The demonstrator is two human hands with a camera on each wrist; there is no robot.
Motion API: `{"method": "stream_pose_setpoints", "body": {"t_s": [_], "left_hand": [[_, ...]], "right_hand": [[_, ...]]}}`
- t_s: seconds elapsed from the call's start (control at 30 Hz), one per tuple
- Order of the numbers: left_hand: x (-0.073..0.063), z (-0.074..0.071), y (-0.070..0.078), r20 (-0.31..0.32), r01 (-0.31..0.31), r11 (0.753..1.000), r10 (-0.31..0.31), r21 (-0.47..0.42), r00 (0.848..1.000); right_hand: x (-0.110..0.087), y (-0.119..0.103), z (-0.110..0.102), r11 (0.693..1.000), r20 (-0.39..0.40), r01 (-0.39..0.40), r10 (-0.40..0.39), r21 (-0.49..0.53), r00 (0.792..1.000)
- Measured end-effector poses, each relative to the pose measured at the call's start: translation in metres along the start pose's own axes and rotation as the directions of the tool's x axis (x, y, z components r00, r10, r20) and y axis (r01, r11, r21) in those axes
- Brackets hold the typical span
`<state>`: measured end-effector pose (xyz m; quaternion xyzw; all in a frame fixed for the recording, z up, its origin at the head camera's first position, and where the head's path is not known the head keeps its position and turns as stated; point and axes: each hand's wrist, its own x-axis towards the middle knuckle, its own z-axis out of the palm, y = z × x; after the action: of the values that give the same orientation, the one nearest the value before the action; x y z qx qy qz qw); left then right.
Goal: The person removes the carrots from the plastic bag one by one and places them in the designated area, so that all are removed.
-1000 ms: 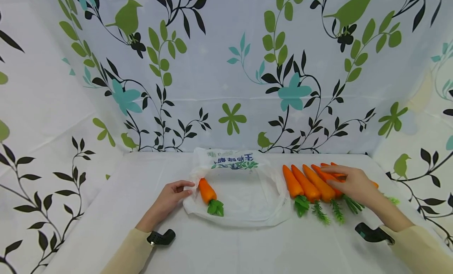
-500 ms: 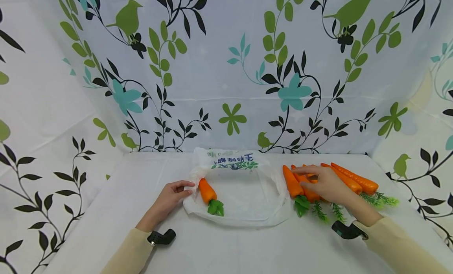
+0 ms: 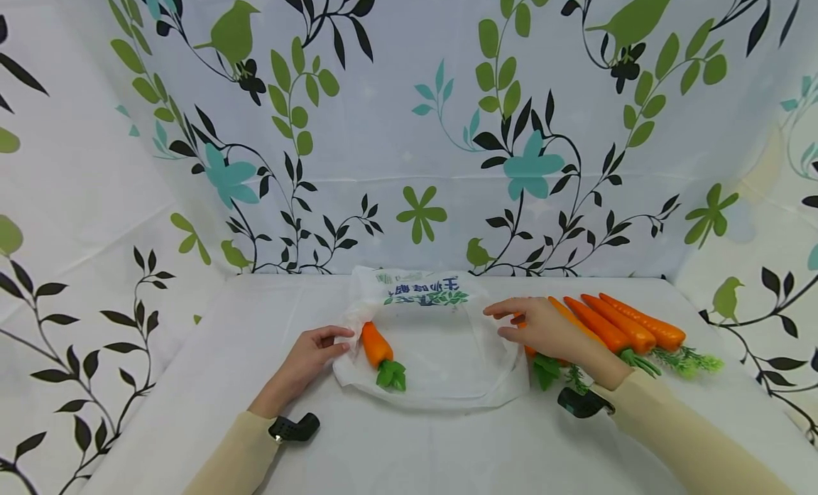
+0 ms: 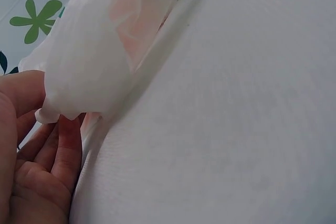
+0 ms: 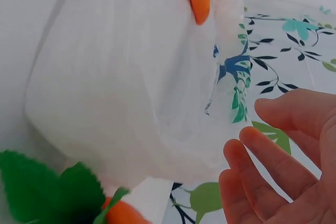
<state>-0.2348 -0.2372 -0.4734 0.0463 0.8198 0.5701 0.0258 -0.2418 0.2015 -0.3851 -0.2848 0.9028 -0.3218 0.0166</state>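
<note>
A white plastic bag [image 3: 434, 363] with blue and green print lies spread in the middle of the table. On it, at the left, rests one carrot [image 3: 378, 346] with green leaves. My left hand [image 3: 310, 367] pinches the bag's gathered left edge, which the left wrist view shows as crumpled film [image 4: 84, 72] between thumb and fingers. Over the bag's right edge, my right hand [image 3: 549, 332] reaches with fingers loosely extended; the right wrist view shows nothing between thumb and fingertips [image 5: 233, 148]. Behind and below that hand, nearby carrots are partly hidden, one showing its leafy top [image 3: 546, 371].
Several more carrots [image 3: 629, 324] with green tops lie side by side at the right of the white table [image 3: 409, 452]. A patterned cloth [image 3: 409, 126] hangs behind the table's back edge. Each wrist wears a black camera, such as the left one [image 3: 295, 428].
My right hand has moved left across the row of carrots to the bag's right edge, uncovering the carrots at the far right. The left hand and the bag have stayed in place.
</note>
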Motion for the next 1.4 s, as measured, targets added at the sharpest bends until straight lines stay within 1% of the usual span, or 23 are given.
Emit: {"method": "stream_pose_setpoints", "body": {"t_s": [0.13, 0.3, 0.5, 0.8, 0.93, 1.07, 1.2, 1.27, 1.4], "left_hand": [[0.000, 0.000, 0.000, -0.003, -0.001, 1.000, 0.001, 0.011, 1.000], [-0.005, 0.000, 0.001, 0.001, -0.001, 1.000, 0.001, 0.027, 1.000], [-0.010, -0.002, 0.001, 0.014, -0.006, 1.000, 0.006, 0.008, 1.000], [-0.009, 0.000, 0.001, 0.012, -0.028, 1.000, 0.028, 0.013, 1.000], [-0.009, -0.001, 0.000, 0.014, -0.018, 0.999, 0.017, 0.028, 1.000], [-0.008, -0.003, 0.001, 0.017, -0.015, 0.999, 0.015, 0.031, 1.000], [-0.003, -0.005, 0.002, 0.021, -0.035, 0.999, 0.034, 0.024, 0.999], [-0.002, -0.005, 0.002, 0.018, -0.033, 0.999, 0.033, 0.024, 0.999], [-0.001, -0.002, 0.001, 0.013, -0.018, 1.000, 0.017, 0.025, 1.000]], "right_hand": [[0.014, -0.008, 0.003, 0.999, 0.034, 0.001, -0.002, 0.033, 0.999], [0.030, -0.015, 0.014, 0.996, 0.075, 0.009, -0.015, 0.084, 0.997], [0.048, -0.023, 0.028, 0.991, 0.123, 0.031, -0.047, 0.133, 0.991], [0.070, -0.036, 0.053, 0.976, 0.195, 0.025, -0.068, 0.216, 0.978], [0.079, -0.039, 0.069, 0.968, 0.220, 0.039, -0.095, 0.247, 0.971], [0.087, -0.044, 0.079, 0.969, 0.243, 0.042, -0.103, 0.243, 0.965], [0.094, -0.050, 0.082, 0.972, 0.245, 0.023, -0.081, 0.233, 0.966], [0.097, -0.053, 0.084, 0.973, 0.254, 0.014, -0.074, 0.231, 0.964], [0.103, -0.057, 0.089, 0.975, 0.307, -0.015, -0.056, 0.223, 0.950]]}}
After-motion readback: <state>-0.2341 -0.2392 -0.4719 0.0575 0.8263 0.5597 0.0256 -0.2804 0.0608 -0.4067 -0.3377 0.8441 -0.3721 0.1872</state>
